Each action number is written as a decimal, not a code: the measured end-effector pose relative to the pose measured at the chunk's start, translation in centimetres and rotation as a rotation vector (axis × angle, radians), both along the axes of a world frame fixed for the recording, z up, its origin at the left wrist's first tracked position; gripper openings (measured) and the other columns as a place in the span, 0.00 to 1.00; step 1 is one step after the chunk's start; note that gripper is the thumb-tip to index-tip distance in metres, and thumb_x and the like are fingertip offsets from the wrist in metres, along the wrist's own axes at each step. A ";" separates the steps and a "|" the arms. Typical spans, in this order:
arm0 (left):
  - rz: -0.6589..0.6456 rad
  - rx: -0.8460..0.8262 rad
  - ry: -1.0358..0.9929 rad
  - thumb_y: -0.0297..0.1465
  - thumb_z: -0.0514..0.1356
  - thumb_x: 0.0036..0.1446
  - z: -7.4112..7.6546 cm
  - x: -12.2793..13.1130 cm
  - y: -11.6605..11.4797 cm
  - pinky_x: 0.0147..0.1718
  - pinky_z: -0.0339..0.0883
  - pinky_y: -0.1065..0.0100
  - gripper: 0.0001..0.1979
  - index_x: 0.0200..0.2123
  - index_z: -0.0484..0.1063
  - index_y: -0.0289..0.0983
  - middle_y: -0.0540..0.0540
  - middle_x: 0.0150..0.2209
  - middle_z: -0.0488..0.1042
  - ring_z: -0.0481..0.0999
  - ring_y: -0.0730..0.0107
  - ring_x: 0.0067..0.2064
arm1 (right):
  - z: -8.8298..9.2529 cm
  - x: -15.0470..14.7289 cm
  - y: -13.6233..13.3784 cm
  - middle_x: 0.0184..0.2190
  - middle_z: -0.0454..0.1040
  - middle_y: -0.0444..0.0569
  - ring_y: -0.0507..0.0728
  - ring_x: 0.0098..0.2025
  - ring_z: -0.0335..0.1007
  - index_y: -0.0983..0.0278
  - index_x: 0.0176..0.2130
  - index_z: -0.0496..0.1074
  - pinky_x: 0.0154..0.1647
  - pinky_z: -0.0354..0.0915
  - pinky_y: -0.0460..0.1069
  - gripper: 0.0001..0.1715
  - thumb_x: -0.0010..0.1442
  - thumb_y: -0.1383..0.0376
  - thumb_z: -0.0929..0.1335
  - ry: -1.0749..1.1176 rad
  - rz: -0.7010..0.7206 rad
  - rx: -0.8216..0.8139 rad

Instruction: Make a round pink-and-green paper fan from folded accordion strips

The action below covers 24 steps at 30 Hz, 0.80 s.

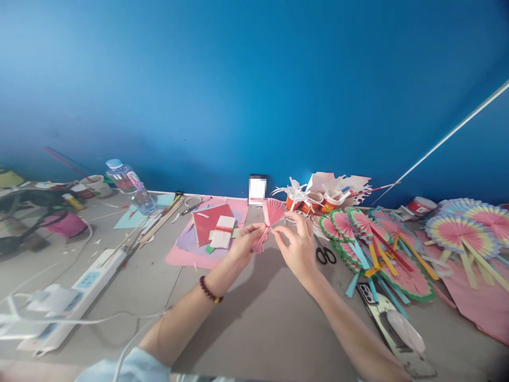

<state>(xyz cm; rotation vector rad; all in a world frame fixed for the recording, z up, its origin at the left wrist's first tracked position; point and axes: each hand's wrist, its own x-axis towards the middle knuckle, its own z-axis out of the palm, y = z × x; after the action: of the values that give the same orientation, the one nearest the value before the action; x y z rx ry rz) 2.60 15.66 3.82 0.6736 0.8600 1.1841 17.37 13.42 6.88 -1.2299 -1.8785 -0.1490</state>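
Note:
A pink pleated paper fan [274, 212] is gathered at its middle by a thin red tie [268, 226], its upper folds spread and its lower folds narrow. My left hand [246, 239] is closed around the narrow gathered part from the left. From the right, the fingertips of my right hand [298, 241] are pinched at the red tie, close beside the folds. What lies between those fingertips is very thin and partly hidden. Black-handled scissors [326, 255] lie to the right of my right hand.
Red, purple and pink paper sheets [202, 225] lie left of my hands. Finished pleated fans [345, 228] with paper strips pile up at right, near a phone [382, 313] and mouse [405, 330]. A water bottle [133, 185] and power strip [85, 286] are at left.

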 end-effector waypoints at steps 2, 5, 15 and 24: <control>-0.046 0.006 -0.077 0.34 0.70 0.40 0.1 0.1 -0.1 0.22 0.61 0.78 0.14 0.30 0.73 0.33 0.51 0.23 0.71 0.69 0.80 0.24 | -0.2 0.3 0.5 0.41 0.68 0.52 0.58 0.44 0.65 0.61 0.31 0.74 0.47 0.63 0.54 0.09 0.58 0.63 0.65 0.165 0.067 -0.118; -0.130 0.040 -0.147 0.34 0.69 0.43 0.2 0.3 -0.3 0.20 0.60 0.79 0.12 0.28 0.72 0.33 0.52 0.21 0.69 0.67 0.81 0.21 | -0.6 0.8 1.5 0.32 0.70 0.49 0.55 0.33 0.67 0.64 0.29 0.73 0.35 0.64 0.50 0.10 0.54 0.59 0.68 0.457 0.221 -0.411; -0.217 0.011 -0.219 0.32 0.68 0.45 0.9 0.6 -1.1 0.20 0.63 0.78 0.11 0.30 0.70 0.33 0.50 0.24 0.70 0.68 0.80 0.22 | -1.7 0.8 2.9 0.24 0.74 0.44 0.51 0.28 0.65 0.64 0.25 0.75 0.34 0.62 0.48 0.15 0.38 0.57 0.76 1.062 0.461 -0.880; -0.080 0.211 0.121 0.40 0.65 0.47 1.8 0.6 -1.4 0.22 0.65 0.73 0.15 0.30 0.69 0.35 0.48 0.26 0.74 0.72 0.73 0.24 | -2.1 0.6 3.0 0.24 0.75 0.45 0.53 0.27 0.68 0.64 0.25 0.76 0.34 0.64 0.50 0.13 0.40 0.58 0.76 1.100 0.452 -0.843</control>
<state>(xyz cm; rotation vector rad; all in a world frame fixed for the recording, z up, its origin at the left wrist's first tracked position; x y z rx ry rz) 3.16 14.27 5.61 0.9508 0.8071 1.1813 18.00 16.39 4.82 -0.9784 -1.1259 1.3943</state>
